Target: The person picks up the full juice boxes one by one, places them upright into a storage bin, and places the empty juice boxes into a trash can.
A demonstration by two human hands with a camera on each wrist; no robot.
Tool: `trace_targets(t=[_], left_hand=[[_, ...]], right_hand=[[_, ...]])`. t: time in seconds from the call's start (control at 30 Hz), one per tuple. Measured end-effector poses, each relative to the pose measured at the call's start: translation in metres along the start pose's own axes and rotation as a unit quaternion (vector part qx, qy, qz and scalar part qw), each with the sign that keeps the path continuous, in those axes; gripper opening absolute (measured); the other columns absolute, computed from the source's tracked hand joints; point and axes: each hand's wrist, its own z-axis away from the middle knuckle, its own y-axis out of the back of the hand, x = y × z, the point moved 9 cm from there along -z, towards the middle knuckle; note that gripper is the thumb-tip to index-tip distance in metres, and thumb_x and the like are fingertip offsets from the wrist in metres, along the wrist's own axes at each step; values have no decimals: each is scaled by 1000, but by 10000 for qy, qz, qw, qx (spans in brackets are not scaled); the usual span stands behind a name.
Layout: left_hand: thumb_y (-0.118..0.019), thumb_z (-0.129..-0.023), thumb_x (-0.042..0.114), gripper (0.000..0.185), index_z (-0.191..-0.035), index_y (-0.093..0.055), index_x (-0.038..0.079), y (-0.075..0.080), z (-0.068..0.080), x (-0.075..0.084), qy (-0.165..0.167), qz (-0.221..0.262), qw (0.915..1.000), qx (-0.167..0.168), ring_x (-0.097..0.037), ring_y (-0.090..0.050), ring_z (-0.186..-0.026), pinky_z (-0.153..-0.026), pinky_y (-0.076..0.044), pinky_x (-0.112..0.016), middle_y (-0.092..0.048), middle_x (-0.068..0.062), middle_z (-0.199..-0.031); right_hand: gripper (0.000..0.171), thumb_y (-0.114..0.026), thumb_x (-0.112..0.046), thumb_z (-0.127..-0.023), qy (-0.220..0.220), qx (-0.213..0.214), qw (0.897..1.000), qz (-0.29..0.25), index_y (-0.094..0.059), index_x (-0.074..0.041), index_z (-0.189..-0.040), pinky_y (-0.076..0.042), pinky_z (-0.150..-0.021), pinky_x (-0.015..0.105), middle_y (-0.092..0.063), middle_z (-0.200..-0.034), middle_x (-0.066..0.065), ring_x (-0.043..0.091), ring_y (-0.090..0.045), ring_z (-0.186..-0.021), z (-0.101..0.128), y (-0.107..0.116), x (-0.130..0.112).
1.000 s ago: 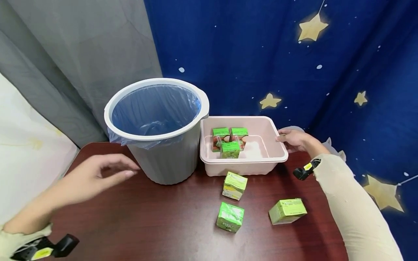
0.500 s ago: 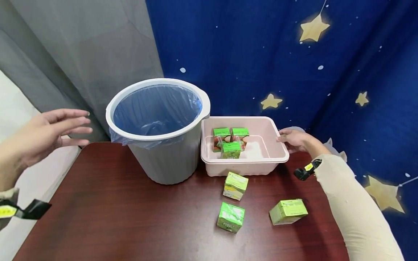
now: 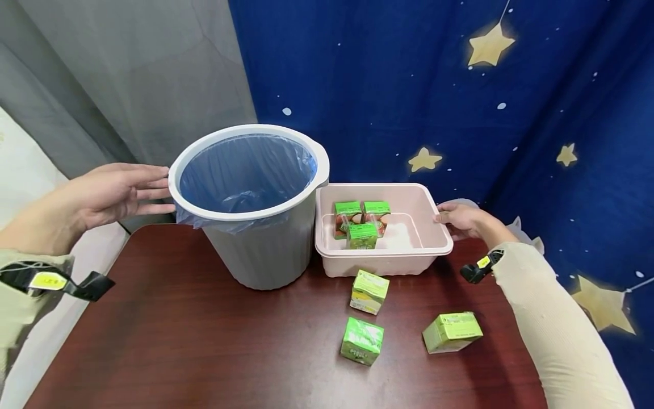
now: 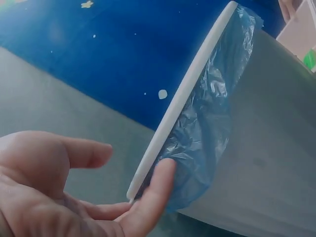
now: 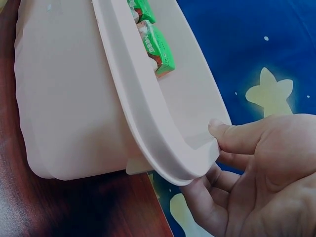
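Observation:
My left hand (image 3: 109, 193) is at the left side of the grey trash bin (image 3: 260, 255), fingers fairly straight. In the left wrist view its fingertips touch the bin's white rim (image 4: 173, 108) and blue liner bag (image 4: 202, 133), while the thumb stands apart from the rim. To the right of the bin is a pale pink plastic basin (image 3: 378, 264). My right hand (image 3: 462, 220) grips its right end, with the thumb over the rim and the fingers below, as the right wrist view shows. Inside the basin stand three small green drink cartons (image 3: 362, 236), grouped toward the left.
In front of the basin, a yellow-green carton (image 3: 369, 292), a bright green carton (image 3: 361, 341) and another yellow-green carton (image 3: 452, 332) lie on the dark red wooden table (image 3: 204, 352). Grey curtain (image 3: 143, 68) and blue star-patterned curtain (image 3: 383, 85) hang behind.
My left hand first moved left and up from low in front of the bin, then right to its rim. The right hand has kept its hold on the basin; the cartons have stayed put.

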Motion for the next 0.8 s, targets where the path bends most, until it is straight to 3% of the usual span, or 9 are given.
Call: trace_targets(t=[0.07, 0.2, 0.4, 0.53, 0.6, 0.7, 0.8], left_hand=[[-48, -109, 12, 18, -124, -57, 9, -1, -2, 0, 9, -90, 9999, 124, -15, -72, -99, -85, -60, -37, -73, 1, -110], [-51, -107, 7, 34, -136, -35, 3, -2, -6, -4, 49, -222, 9993, 299, -12, -73, -92, -84, -60, -32, -72, 1, -103], [-53, -104, 2, 34, -134, -36, 4, 0, -10, -8, 26, -136, 9989, 443, -12, -74, -86, -80, -60, -27, -72, 0, -98], [-53, -104, 1, 33, -133, -37, 4, 0, -10, -8, -23, 16, 9991, 421, -13, -74, -86, -81, -60, -27, -73, -2, -98], [-54, -104, 1, 32, -131, -38, 5, 1, -11, -9, -43, 92, 9990, 425, -13, -74, -86, -81, -60, -27, -73, -2, -98], [-54, -104, 0, 28, -128, -42, 7, 2, -11, -10, -68, 199, 9989, 416, -14, -74, -86, -81, -60, -28, -73, -3, -97], [-54, -103, -1, 22, -121, -49, 10, 2, -11, -10, -102, 324, 9987, 391, -15, -75, -86, -80, -60, -29, -74, -5, -98]], right_hand=[[49, -48, -12, -109, 14, 24, 10000, 31, -29, 5, -151, -60, -73, 34, -66, -111, 11, 14, -67, -86, 0, 0, 0], [49, -47, -12, -109, 2, 69, 9999, 146, -30, 6, -151, -60, -73, 34, -64, -115, 15, 14, -66, -86, 0, 0, -1], [49, -46, -12, -109, 68, 150, 9985, 519, -31, 8, -151, -61, -75, 38, -58, -127, 28, 20, -67, -93, 1, -3, -5], [47, -46, -11, -108, 341, 255, 9905, 1305, -35, 14, -147, -61, -77, 41, -59, -127, 32, 27, -68, -97, 6, -4, -15], [47, -48, -11, -107, 591, 365, 9794, 1899, -39, 17, -143, -60, -82, 45, -61, -125, 34, 33, -68, -99, 10, -5, -23], [49, -55, -14, -103, 1027, 657, 9480, 2938, -45, 21, -138, -55, -90, 51, -66, -118, 33, 39, -67, -103, 21, -5, -39], [53, -61, -15, -100, 1408, 852, 9158, 3662, -46, 20, -137, -55, -83, 50, -70, -102, 27, 35, -67, -91, 38, -5, -51]])
